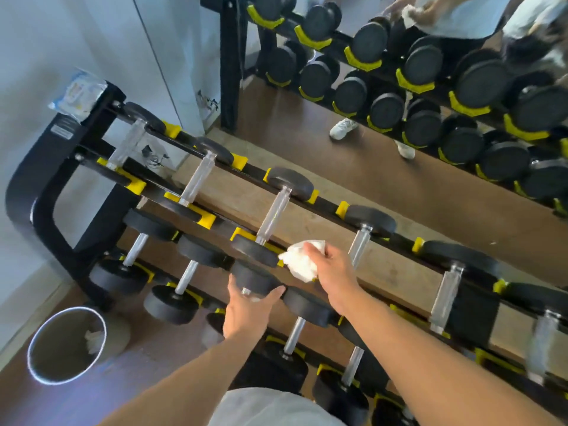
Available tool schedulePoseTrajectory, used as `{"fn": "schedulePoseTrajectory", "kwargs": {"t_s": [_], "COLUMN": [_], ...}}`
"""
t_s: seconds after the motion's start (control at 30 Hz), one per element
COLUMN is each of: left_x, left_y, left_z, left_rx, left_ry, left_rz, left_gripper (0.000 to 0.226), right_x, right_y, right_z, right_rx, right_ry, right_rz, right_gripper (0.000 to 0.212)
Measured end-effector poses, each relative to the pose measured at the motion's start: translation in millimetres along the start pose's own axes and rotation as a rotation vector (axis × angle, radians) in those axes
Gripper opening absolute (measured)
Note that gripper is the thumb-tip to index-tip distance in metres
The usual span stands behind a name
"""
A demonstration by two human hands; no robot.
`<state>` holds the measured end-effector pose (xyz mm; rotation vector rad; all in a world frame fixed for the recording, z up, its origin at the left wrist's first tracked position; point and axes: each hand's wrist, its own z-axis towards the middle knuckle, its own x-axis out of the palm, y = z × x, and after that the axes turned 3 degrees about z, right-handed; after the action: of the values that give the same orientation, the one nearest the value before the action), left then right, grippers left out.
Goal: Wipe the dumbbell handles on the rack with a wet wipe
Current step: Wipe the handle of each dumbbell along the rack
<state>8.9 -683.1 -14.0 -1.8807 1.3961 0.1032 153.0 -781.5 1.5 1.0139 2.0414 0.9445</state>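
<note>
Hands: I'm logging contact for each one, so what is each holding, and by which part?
Right hand pinches the crumpled wet wipe at its near edge. Left hand cups a dumbbell by its black end disc.

a crumpled white wet wipe (302, 260) sits bunched at the centre of the frame, just beside the near black head of a top-tier dumbbell. the black rack (46, 192) with yellow cradles runs from upper left to lower right, its tiers holding black-headed dumbbells whose silver handles (274, 214) lie crosswise between the rails.
</note>
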Motion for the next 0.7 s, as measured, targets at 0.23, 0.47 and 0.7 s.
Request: {"fn": "schedulePoseTrajectory", "kwargs": {"t_s": [0.23, 0.47, 0.7], "left_x": [71, 105, 115], "left_y": [-6, -15, -26], "left_z": [-93, -123, -115], "left_rx": [0.109, -0.001, 0.079], "left_ry": [0.161, 0.143, 0.084], "left_rz": [-0.316, -0.478, -0.350], "left_gripper": [0.047, 0.035, 0.035], "right_x": [-73, -116, -140], "right_y": [-31, -50, -55], "right_z": [-59, -80, -68], "right_rx": [-0.024, 0.154, 0.267], "right_ry": [0.082, 0.134, 0.307], "right_rz": [0.090, 0.153, 0.321], "right_gripper": [0.020, 0.040, 0.034]}}
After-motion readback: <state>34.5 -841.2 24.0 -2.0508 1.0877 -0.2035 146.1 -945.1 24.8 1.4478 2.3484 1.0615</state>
